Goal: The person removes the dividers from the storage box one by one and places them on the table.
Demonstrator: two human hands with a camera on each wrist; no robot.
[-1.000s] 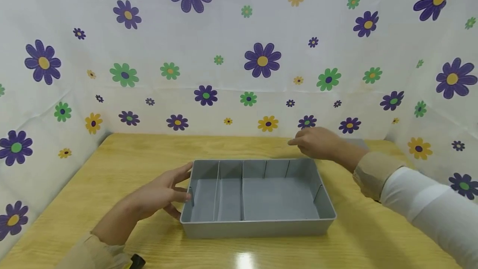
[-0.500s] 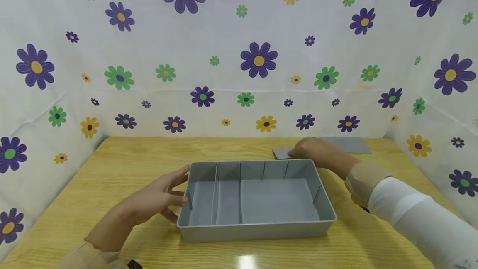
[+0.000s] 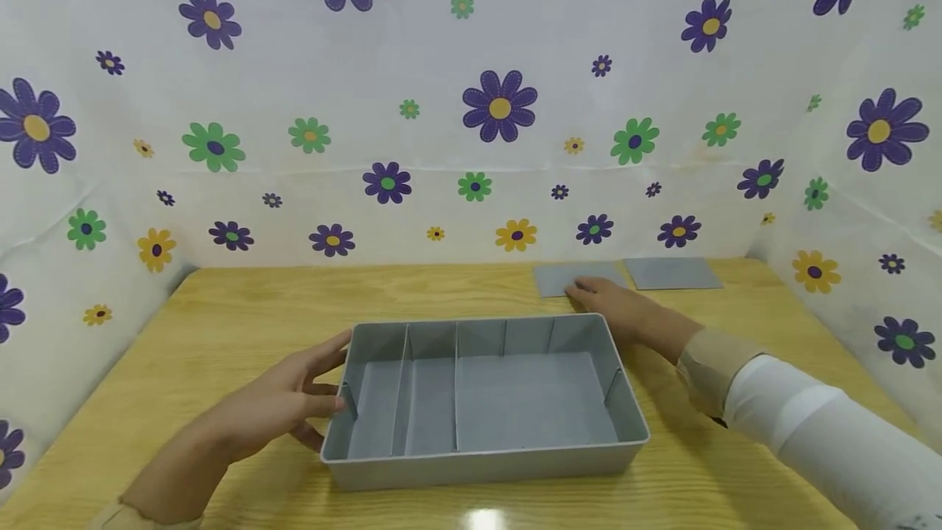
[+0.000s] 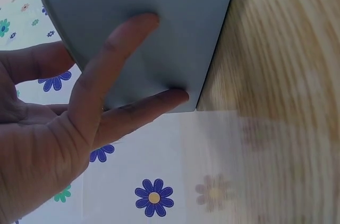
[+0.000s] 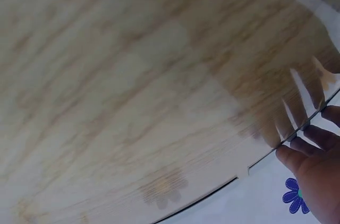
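Note:
A grey rectangular plastic box (image 3: pixel 486 473) stands on the wooden table, its inside split by two thin upright dividers (image 3: pixel 456 391) into two narrow compartments and a wide one. My left hand (image 3: pixel 272 403) is spread against the box's left end. Seen from the left wrist, two fingertips press on the outer wall (image 4: pixel 180 38), while another finger reaches round its edge. Behind the box, my right hand (image 3: pixel 607 301) rests its fingertips on a flat grey panel (image 3: pixel 553 279) lying on the table. The right wrist view shows these fingers (image 5: pixel 289 157) lined up along a thin edge.
A second grey panel (image 3: pixel 673 273) lies at the back right of the table, beside the touched one. White cloth with printed flowers (image 3: pixel 397 137) hangs along the back and both sides. Wood-grain tabletop (image 3: pixel 243 309) runs round the box.
The panel under my right hand has gone from tilted to flat on the table, beside the second panel. My left hand stays at the box's end. The head view has shifted slightly.

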